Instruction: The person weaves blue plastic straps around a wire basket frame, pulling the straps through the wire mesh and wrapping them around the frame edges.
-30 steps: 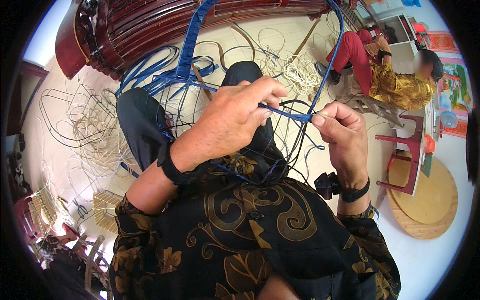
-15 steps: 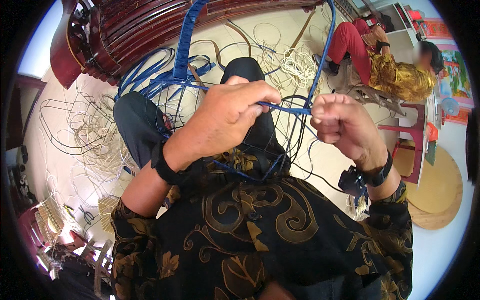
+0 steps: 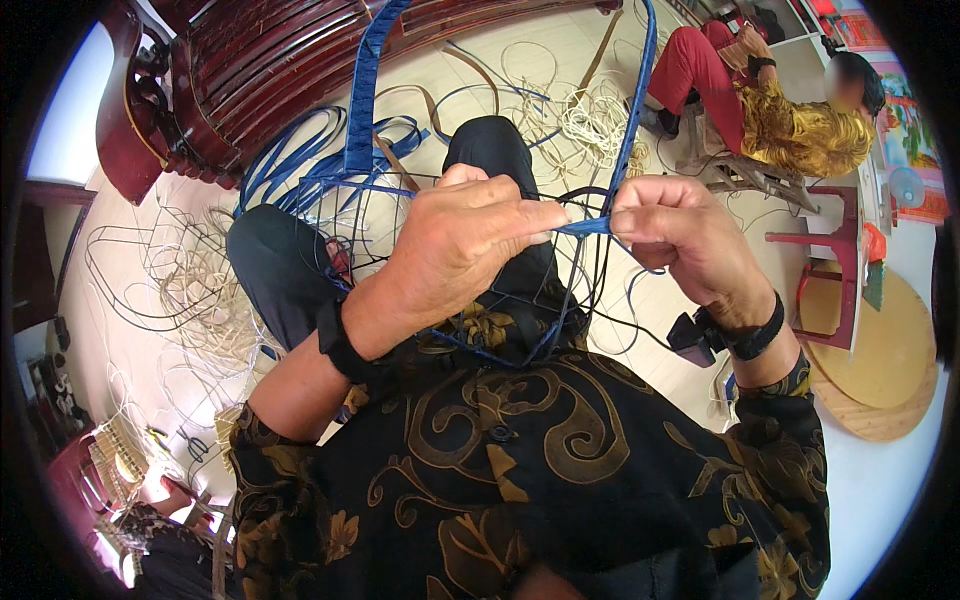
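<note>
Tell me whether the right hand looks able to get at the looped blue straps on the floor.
Probably not: the right hand pinches a blue strip, and the left hand and wire frame lie between it and the looped blue straps.

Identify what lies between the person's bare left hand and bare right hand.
In the head view, a short stretch of narrow blue ribbon-like strip lies between the left hand and right hand.
</note>
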Available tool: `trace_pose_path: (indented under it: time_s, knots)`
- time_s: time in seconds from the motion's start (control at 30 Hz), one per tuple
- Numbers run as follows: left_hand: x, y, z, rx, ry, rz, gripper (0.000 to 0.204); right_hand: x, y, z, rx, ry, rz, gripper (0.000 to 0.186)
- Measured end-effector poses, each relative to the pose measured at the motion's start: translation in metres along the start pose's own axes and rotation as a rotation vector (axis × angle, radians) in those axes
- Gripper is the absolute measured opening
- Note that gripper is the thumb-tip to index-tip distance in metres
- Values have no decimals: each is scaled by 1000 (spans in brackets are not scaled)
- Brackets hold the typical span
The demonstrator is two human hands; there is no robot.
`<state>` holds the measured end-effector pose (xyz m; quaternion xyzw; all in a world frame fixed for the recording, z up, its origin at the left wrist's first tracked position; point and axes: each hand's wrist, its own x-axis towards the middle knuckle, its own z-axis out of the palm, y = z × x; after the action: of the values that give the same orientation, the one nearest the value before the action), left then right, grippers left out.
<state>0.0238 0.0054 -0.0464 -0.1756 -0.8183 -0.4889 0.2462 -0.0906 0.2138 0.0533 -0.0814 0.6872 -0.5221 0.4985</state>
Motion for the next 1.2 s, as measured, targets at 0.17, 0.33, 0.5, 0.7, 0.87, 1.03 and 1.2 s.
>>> trace_pose_path:
  time_s: [0.17,0.33,0.5,0.7,0.87,1.03,1.2]
  knots:
    - [7,3,1,-11,0,-18,29,-7,-11,6,-254,67,-202,13]
    - [12,6,-10,-84,-80,-113,25,-15,-18,13,-588,139,-437,12]
    - [17,2,-14,-193,-112,-119,22,-18,-19,25,-932,194,-852,7]
    - [19,14,-21,-368,-197,-367,17,-20,-22,36,-1248,189,-1128,14]
    - [19,12,-15,-113,-79,-62,17,-23,-15,48,-1453,170,-1268,20]
    - [27,19,-25,-295,-220,-263,20,-25,-5,50,-1513,215,-1301,25]
    - [32,6,-27,-298,-295,-132,19,-24,1,53,-1509,229,-1331,26]
